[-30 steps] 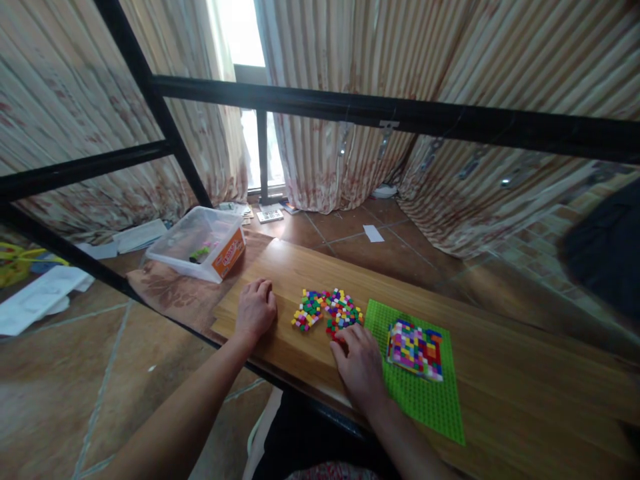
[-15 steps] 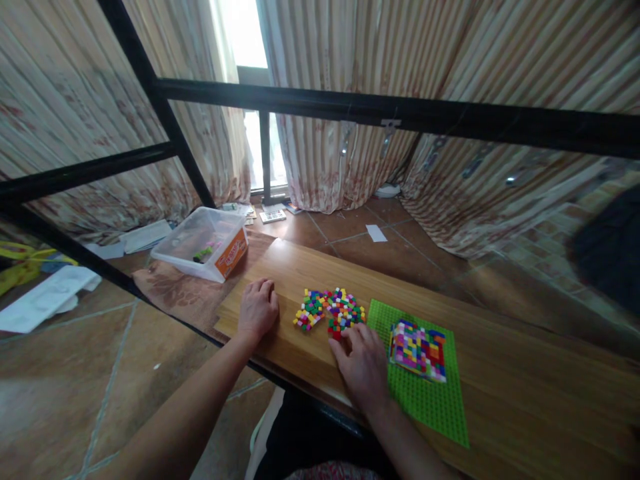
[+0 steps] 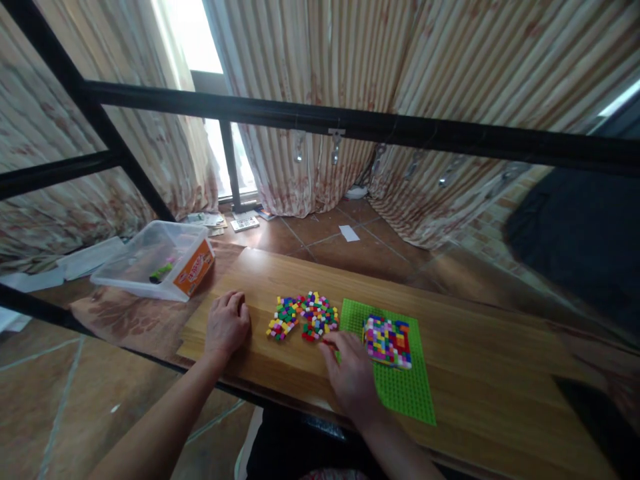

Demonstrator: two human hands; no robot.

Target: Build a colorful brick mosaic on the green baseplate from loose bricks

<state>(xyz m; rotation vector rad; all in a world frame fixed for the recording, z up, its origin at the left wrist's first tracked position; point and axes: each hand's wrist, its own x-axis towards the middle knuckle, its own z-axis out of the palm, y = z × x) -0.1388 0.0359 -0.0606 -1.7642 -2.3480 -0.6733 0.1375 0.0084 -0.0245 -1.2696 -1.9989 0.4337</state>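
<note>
A loose pile of small multicoloured toy bricks (image 3: 320, 310) lies on the wooden tabletop between my hands. My right hand (image 3: 350, 370) is at the pile's near right edge, thumb and forefinger pinched together; whatever is between the tips is too small to make out. Just right of that hand lies a green studded baseplate (image 3: 407, 397), bearing a block of many-coloured bricks (image 3: 387, 340) built up in layers. My left hand (image 3: 227, 325) rests on the tabletop left of the pile, palm down, fingers loosely bent and holding nothing.
The wooden table (image 3: 480, 360) is long and narrow. Beyond its left end a clear plastic box (image 3: 145, 287) with an orange label stands on a brown cloth. A black metal rail (image 3: 280, 113) crosses in front of the curtains (image 3: 320, 60). Papers (image 3: 349, 233) lie on the tiled floor.
The view has swung to the right, so everything sits further left. My right thumb and forefinger have closed together and drawn slightly off the pile. My left hand stays on the table.
</note>
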